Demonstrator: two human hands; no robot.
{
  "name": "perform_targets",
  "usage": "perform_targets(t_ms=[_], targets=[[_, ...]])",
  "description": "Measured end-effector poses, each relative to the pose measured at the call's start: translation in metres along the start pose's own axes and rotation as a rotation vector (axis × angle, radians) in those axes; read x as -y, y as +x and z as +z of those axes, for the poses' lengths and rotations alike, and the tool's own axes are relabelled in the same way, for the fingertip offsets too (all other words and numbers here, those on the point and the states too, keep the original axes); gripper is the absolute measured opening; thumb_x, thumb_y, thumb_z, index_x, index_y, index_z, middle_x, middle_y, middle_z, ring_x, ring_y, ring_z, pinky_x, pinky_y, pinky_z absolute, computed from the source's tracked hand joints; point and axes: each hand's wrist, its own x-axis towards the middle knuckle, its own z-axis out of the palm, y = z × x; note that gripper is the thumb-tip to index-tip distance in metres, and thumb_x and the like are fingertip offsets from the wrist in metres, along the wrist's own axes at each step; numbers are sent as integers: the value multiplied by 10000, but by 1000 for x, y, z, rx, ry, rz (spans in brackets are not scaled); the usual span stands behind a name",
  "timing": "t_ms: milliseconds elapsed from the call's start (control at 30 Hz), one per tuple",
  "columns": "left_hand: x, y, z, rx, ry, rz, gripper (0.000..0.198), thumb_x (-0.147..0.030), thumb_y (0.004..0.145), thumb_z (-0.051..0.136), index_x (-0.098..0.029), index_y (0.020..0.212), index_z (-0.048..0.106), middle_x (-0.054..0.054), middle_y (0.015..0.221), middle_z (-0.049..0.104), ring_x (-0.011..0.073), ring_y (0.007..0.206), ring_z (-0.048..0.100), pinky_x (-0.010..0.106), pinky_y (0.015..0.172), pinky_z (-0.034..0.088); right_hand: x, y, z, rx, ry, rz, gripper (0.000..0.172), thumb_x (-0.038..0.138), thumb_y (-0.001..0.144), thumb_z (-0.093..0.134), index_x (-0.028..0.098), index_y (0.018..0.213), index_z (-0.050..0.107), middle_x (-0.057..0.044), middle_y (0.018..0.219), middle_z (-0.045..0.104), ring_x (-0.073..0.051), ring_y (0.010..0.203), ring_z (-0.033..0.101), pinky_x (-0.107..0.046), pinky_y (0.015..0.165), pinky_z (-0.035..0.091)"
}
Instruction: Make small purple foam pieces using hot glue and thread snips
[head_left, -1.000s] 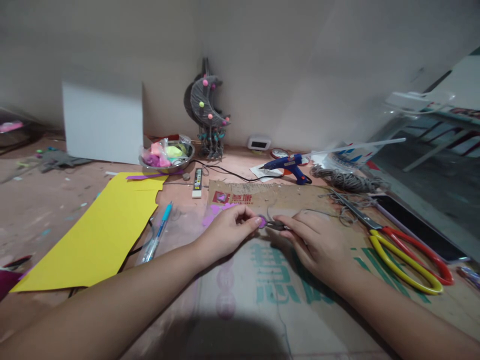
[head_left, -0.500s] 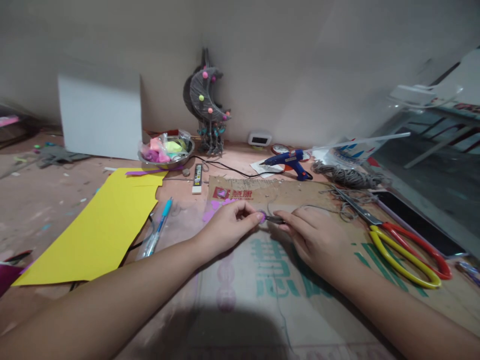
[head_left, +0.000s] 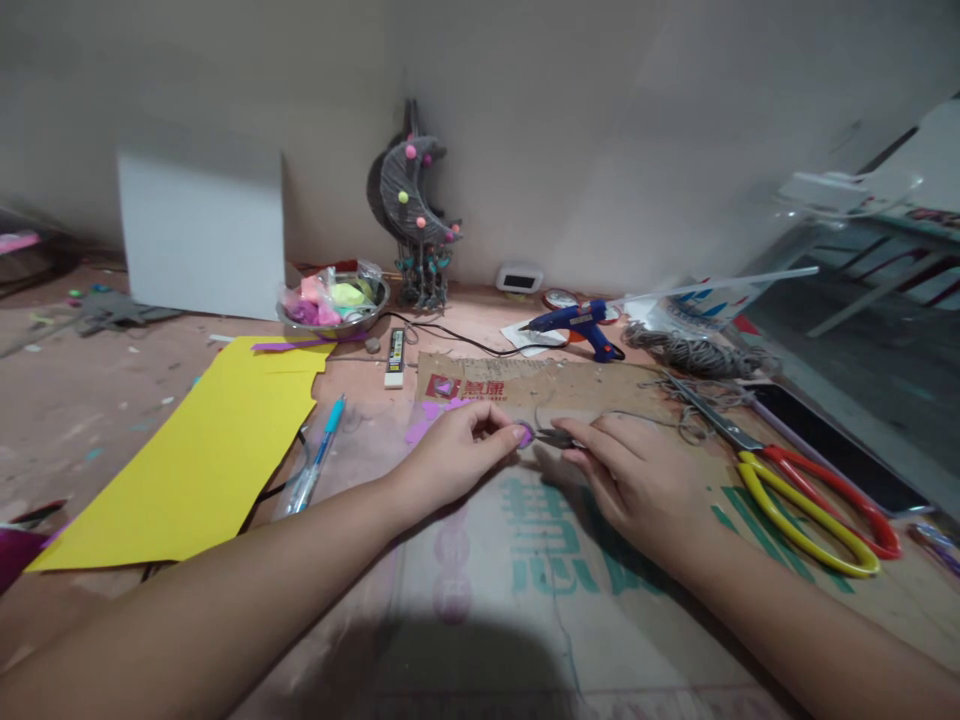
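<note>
Between the thumb and fingers of my left hand (head_left: pixel 476 440) is a small round purple piece (head_left: pixel 526 436) with a greyish edge, partly covered by the fingertips. My right hand (head_left: pixel 637 465) is closed around small dark thread snips (head_left: pixel 553 437); most of their body is hidden in the palm. The blades look slightly parted and point left, a short gap away from the purple piece. Under both hands lies a cardboard sheet (head_left: pixel 480 660) with green and red print. Purple paper cut-outs (head_left: pixel 429 418) rest on it behind my left hand.
Large scissors (head_left: pixel 810 510) with red and yellow handles lie at right beside a phone (head_left: pixel 840 445) and grey yarn (head_left: pixel 690 350). Behind are a blue glue gun (head_left: pixel 574 322), a metal bowl (head_left: pixel 330 328) and a moon ornament (head_left: pixel 405 190). Yellow paper (head_left: pixel 195 450) and a pen (head_left: pixel 319 455) lie left.
The snips have drawn back slightly to the right, away from the purple piece, and their blades have parted. My left hand stays in place.
</note>
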Motion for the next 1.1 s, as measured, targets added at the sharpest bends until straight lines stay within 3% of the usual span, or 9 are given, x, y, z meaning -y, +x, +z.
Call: perform_targets(t_ms=[433,700,1000,1100], targets=[[1,-2,1,18,24,19,165,-310,790,555,-155,736,550,-14,680,556,109,651,510,226,616,381,-2,-1,3,71,-43,-17,264,243,897,456,121,1075,608,-71,750,609,-182,674,502,-307,619,368],[0,-1,1,28,18,17,182,-324,795,553,-150,741,551,-16,680,558,104,648,509,220,617,381,-1,-1,3,44,-17,-11,254,258,902,452,119,1025,626,-63,707,595,-175,646,494,-298,598,354],[2,0,1,13,-27,-1,178,-321,793,560,-150,748,554,-16,667,573,104,637,525,222,613,388,-4,-5,2,62,151,195,277,293,906,404,163,1061,593,-70,769,592,-191,706,550,-302,616,408],[4,1,2,20,-71,-7,176,-322,796,560,-148,767,554,-11,656,579,104,633,540,224,615,401,-2,-4,2,50,278,338,293,359,866,466,161,1054,572,-69,795,621,-189,695,575,-298,598,438]])
